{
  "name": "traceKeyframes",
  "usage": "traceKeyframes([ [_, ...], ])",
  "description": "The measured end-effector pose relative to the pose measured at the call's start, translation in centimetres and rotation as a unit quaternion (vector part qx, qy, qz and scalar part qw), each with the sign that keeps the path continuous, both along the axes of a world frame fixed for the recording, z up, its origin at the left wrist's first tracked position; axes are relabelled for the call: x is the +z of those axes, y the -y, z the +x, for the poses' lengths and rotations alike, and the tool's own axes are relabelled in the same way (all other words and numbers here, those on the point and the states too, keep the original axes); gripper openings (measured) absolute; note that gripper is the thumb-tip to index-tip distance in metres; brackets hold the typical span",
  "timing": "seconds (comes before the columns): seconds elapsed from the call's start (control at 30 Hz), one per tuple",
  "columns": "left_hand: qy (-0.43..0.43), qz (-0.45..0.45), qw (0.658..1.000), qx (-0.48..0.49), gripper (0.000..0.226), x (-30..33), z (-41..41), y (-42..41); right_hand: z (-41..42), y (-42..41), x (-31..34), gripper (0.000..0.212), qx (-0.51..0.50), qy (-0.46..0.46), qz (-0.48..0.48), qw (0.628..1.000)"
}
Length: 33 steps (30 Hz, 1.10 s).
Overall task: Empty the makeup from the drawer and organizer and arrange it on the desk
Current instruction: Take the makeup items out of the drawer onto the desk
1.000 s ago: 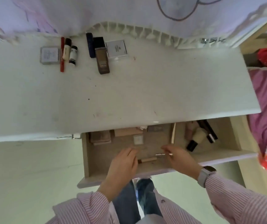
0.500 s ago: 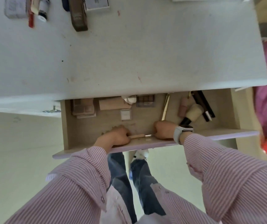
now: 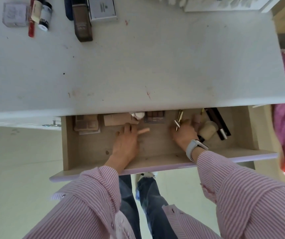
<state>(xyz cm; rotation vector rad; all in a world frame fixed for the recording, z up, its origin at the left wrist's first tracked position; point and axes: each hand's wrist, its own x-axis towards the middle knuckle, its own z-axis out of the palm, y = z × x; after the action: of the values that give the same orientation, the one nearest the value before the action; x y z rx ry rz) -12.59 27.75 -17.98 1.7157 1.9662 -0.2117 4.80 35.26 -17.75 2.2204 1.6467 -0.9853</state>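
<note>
1. My left hand (image 3: 127, 142) lies in the drawer (image 3: 155, 161), fingers curled over a peach stick (image 3: 144, 131).
2. My right hand (image 3: 184, 133) grips a gold tube (image 3: 177, 120) beside the brush (image 3: 207, 130).
3. Palettes (image 3: 86, 124) wait at the drawer's back; several items already sit on the counter (image 3: 138, 66).
4. I judge I'm mid-emptying; next I lift both pieces up to the counter.

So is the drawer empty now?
No. The drawer holds palettes, a fluffy brush and dark tubes.
</note>
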Motion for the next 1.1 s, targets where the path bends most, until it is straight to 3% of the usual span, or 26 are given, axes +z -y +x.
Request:
traceKeyframes([
  [0.2,-0.007,0.028,0.997,-0.073,0.061,-1.8,-0.6,-0.4,-0.2,0.1,-0.6,0.03,-0.001,0.017,-0.039,0.999],
  [0.4,-0.026,0.0,0.998,-0.061,0.045,-1.5,-0.9,-0.4,-0.4,1.0,2.0,0.029,0.185,0.07,-0.062,0.978],
  [0.53,0.01,0.001,0.998,-0.059,0.051,0.9,-1.4,-0.3,-0.3,1.1,4.9,0.014,0.268,-0.025,-0.135,0.953],
  [0.63,0.062,0.063,0.996,-0.031,0.051,4.9,-2.4,0.7,-1.0,0.9,8.0,0.016,0.287,-0.101,-0.165,0.938],
  [0.7,0.088,0.117,0.989,-0.002,0.048,7.3,-3.7,1.3,-2.1,0.5,10.1,0.02,0.293,-0.146,-0.16,0.931],
  [0.8,0.102,0.197,0.973,0.069,0.042,10.3,-6.6,1.1,-4.9,-0.8,13.0,0.001,0.273,-0.227,-0.13,0.926],
  [0.87,0.11,0.244,0.953,0.144,0.041,11.8,-9.0,0.2,-7.8,-1.9,14.4,0.01,0.233,-0.281,-0.1,0.926],
  [1.0,0.089,0.212,0.926,0.301,0.039,13.2,-15.5,-2.9,-15.3,-3.8,15.5,0.015,0.209,-0.31,-0.052,0.926],
  [1.1,0.085,0.176,0.926,0.324,0.048,13.1,-21.3,-4.9,-21.8,-4.4,15.2,0.024,0.213,-0.291,-0.027,0.932],
])
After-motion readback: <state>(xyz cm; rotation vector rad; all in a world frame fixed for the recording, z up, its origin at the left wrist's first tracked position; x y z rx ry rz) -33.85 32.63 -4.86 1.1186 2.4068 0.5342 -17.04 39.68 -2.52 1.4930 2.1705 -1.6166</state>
